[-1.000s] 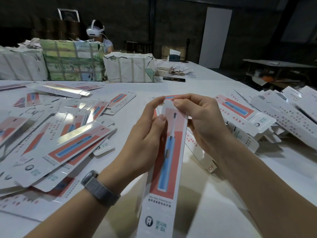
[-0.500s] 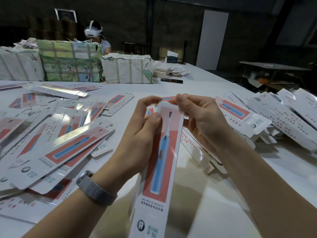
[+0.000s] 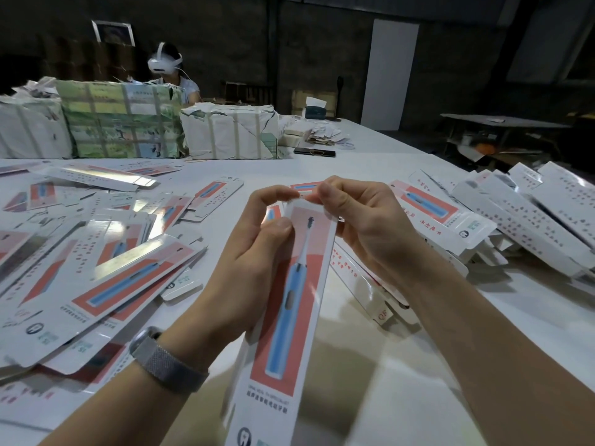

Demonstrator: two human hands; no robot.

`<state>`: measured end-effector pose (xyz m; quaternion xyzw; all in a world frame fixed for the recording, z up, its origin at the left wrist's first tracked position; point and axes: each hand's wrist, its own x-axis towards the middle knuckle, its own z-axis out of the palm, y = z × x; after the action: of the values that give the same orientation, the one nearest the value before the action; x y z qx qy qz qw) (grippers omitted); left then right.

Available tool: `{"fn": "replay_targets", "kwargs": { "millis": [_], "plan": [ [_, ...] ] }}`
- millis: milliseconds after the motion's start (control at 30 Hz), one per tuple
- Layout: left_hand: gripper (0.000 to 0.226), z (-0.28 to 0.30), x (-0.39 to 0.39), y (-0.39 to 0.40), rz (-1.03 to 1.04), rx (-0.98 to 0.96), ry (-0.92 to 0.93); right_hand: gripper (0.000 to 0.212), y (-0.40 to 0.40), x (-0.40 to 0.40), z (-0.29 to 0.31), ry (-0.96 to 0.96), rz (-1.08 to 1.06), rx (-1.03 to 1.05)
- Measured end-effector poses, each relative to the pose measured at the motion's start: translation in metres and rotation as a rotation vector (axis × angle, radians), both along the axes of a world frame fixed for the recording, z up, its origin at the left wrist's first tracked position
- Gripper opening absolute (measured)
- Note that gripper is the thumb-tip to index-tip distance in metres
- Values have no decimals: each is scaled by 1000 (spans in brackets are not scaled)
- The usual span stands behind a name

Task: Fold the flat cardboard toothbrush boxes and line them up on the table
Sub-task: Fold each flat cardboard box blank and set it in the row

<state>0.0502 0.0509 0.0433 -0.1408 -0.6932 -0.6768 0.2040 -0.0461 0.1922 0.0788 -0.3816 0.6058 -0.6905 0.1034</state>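
I hold one long toothbrush box (image 3: 289,320) above the white table (image 3: 402,365); it is white with a red panel and a blue toothbrush picture, its far end up. My left hand (image 3: 248,272) grips its left edge near the top, thumb on the front face. My right hand (image 3: 360,226) pinches the top flap with fingertips. A heap of flat unfolded boxes (image 3: 80,252) covers the table to the left. Folded boxes (image 3: 515,220) lie piled at the right.
Several wrapped bundles (image 3: 122,120) stand along the table's far left side, with a person wearing a white headset (image 3: 165,61) behind them. A dark phone (image 3: 314,152) and loose paper scraps (image 3: 323,135) lie farther back. A darker table (image 3: 502,122) stands at the right.
Both hands' fingertips have come together at the box's top end, pressing the flap. The box has slid slightly left and lower in view.
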Motion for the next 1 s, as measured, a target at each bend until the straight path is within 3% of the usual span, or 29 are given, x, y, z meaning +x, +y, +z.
{"fn": "replay_targets", "kwargs": {
  "millis": [167,433,733,1000],
  "plan": [
    [19,0,0,0,-16,0,-25,31,2,0,1,15,7,6],
    [25,4,1,-2,10,-18,10,15,1,0,1,32,10,12],
    [19,-1,0,-4,15,25,-8,30,-3,3,0,4,4,-42],
    [18,-1,-9,-2,202,25,77,44,-12,4,-2,-194,47,-120]
  ]
}}
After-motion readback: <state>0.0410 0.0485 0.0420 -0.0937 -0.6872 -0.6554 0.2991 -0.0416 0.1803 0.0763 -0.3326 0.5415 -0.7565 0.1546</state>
